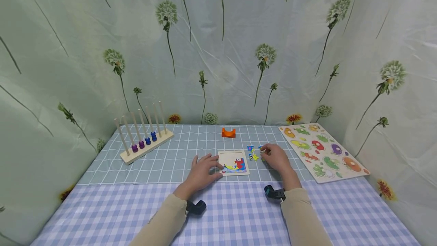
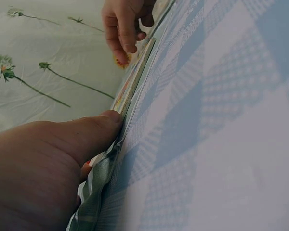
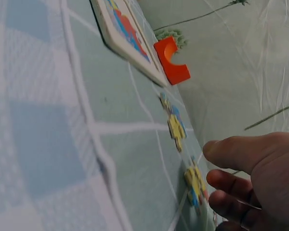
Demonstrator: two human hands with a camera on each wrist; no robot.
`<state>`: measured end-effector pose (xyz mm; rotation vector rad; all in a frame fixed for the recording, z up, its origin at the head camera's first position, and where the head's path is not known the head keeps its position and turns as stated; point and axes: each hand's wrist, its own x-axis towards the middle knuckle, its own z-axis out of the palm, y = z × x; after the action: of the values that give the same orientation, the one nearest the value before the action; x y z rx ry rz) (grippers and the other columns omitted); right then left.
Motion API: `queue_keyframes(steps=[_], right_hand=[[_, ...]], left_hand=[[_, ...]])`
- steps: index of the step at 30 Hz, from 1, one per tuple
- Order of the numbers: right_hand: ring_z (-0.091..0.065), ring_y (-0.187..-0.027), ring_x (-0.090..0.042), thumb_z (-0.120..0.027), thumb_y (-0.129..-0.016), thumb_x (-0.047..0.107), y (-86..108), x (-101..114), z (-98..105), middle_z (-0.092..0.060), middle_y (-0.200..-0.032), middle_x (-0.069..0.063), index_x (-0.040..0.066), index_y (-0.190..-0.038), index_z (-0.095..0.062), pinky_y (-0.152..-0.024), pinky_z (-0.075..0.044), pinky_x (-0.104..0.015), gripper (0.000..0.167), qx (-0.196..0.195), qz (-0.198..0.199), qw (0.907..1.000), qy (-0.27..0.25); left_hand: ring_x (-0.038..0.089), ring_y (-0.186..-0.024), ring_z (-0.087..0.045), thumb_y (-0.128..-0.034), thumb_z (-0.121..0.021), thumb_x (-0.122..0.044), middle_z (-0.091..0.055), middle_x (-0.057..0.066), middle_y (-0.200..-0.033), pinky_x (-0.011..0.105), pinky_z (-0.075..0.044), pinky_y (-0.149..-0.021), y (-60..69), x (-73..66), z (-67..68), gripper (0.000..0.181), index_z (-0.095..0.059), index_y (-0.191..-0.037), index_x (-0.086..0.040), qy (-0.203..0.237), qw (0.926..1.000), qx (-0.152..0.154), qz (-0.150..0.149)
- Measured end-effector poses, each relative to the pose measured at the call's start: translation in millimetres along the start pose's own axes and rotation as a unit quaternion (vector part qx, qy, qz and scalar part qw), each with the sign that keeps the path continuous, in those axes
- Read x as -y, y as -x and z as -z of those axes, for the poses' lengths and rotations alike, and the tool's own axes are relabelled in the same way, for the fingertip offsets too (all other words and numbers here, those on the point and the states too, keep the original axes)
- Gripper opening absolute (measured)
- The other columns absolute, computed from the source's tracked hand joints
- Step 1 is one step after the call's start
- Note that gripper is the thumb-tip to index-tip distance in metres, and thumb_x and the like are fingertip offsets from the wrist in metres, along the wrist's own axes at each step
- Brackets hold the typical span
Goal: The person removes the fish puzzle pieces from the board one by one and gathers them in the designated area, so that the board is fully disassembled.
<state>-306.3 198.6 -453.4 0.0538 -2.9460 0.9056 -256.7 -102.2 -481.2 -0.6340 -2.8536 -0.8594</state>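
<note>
A small wooden jigsaw tray (image 1: pixel 227 158) has joined pieces (image 1: pixel 240 164) in its lower and right part, red, yellow and blue. My left hand (image 1: pixel 201 172) rests at the tray's left side with loosely spread fingers. In the left wrist view its thumb (image 2: pixel 103 126) lies against the tray edge. Right of the tray, loose jigsaw pieces (image 1: pixel 254 157) in yellow and blue lie on the cloth. Over them hovers my right hand (image 1: pixel 277 158). The right wrist view shows its thumb (image 3: pixel 231 150) and fingers apart beside yellow pieces (image 3: pixel 193 180), with nothing visible between them.
An orange arched block (image 1: pixel 228 133) stands behind the tray. At the left is a wooden peg rack (image 1: pixel 146 148) with purple and blue beads. A vegetable puzzle board (image 1: pixel 324 153) lies at the right. A flowered curtain encloses the table.
</note>
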Motion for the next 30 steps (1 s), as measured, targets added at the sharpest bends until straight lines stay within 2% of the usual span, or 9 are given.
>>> queue_keyframes(steps=[5, 12, 17, 23, 30], right_hand=[[-0.058, -0.086, -0.022, -0.066, -0.093, 0.015, 0.3, 8.2, -1.1, -0.063, -0.092, -0.009, 0.006, -0.111, -0.068, -0.073, -0.048, -0.033, 0.020, 0.007, 0.041, 0.9989, -0.021], [-0.055, -0.073, -0.015, -0.066, -0.093, 0.012, 4.5, 28.7, -6.4, -0.064, -0.087, -0.006, 0.007, -0.114, -0.068, -0.061, -0.045, -0.024, 0.022, 0.069, 0.074, 0.9929, -0.062], [-0.053, -0.071, -0.015, -0.069, -0.092, 0.013, 8.4, 40.2, -16.0, -0.061, -0.083, -0.004, 0.009, -0.114, -0.068, -0.062, -0.045, -0.025, 0.022, 0.104, 0.095, 0.9885, -0.055], [-0.050, -0.071, -0.015, -0.073, -0.090, 0.015, 12.2, 48.5, -25.9, -0.058, -0.079, -0.002, 0.012, -0.114, -0.068, -0.062, -0.042, -0.026, 0.025, 0.134, 0.098, 0.9849, -0.049], [-0.049, -0.074, -0.015, -0.074, -0.090, 0.018, 13.5, 56.3, -33.1, -0.056, -0.080, -0.001, 0.014, -0.116, -0.068, -0.065, -0.040, -0.026, 0.027, 0.134, 0.097, 0.9861, -0.011]], left_hand=[[0.035, -0.146, -0.040, -0.0880, -0.074, -0.036, -0.056, 0.004, -0.148, 0.074, -0.011, -0.116, 0.3, -0.1, 0.4, 0.020, -0.075, -0.105, -0.026, -0.003, 1.0000, 0.001, 0.000], [0.035, -0.145, -0.041, -0.0872, -0.075, -0.036, -0.057, 0.004, -0.147, 0.074, -0.012, -0.116, -0.1, -0.1, 0.6, 0.020, -0.075, -0.104, -0.026, -0.006, 1.0000, -0.002, 0.001], [0.034, -0.145, -0.041, -0.0877, -0.074, -0.039, -0.057, 0.004, -0.148, 0.074, -0.013, -0.116, -0.1, -0.9, 0.5, 0.020, -0.075, -0.103, -0.027, -0.011, 0.9999, 0.002, 0.005], [0.035, -0.144, -0.042, -0.0880, -0.074, -0.039, -0.057, 0.004, -0.147, 0.075, -0.015, -0.115, -0.9, -0.4, 0.5, 0.020, -0.076, -0.103, -0.026, -0.020, 0.9998, 0.003, -0.003], [0.035, -0.144, -0.043, -0.0876, -0.074, -0.039, -0.058, 0.005, -0.146, 0.074, -0.016, -0.115, -1.0, -0.9, 1.5, 0.019, -0.076, -0.103, -0.027, -0.023, 0.9997, 0.002, -0.005]])
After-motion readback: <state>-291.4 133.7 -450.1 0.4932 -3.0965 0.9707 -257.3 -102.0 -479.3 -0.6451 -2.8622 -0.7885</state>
